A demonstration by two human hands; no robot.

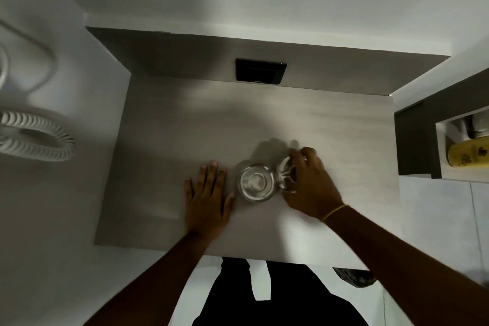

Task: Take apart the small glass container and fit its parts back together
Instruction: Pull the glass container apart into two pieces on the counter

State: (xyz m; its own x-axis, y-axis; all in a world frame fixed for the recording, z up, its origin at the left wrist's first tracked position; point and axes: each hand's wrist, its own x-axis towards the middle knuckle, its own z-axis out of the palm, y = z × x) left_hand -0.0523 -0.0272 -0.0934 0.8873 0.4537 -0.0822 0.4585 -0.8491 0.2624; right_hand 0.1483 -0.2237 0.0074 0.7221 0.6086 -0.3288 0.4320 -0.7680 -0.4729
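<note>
A small round glass container (256,183) stands open on the grey table (164,140), near the middle. Just to its right, my right hand (308,184) grips the clear glass lid (285,174), tilted on edge beside the container's rim. The fingers cover most of the lid, and the image is blurred there. My left hand (207,200) lies flat on the table left of the container, fingers spread, thumb close to the glass but apart from it.
A black socket plate (260,71) sits on the back panel behind the table. A white fan (34,137) stands at the left. At the right a shelf niche holds a yellow bottle (468,152). The table's front edge runs just before my body.
</note>
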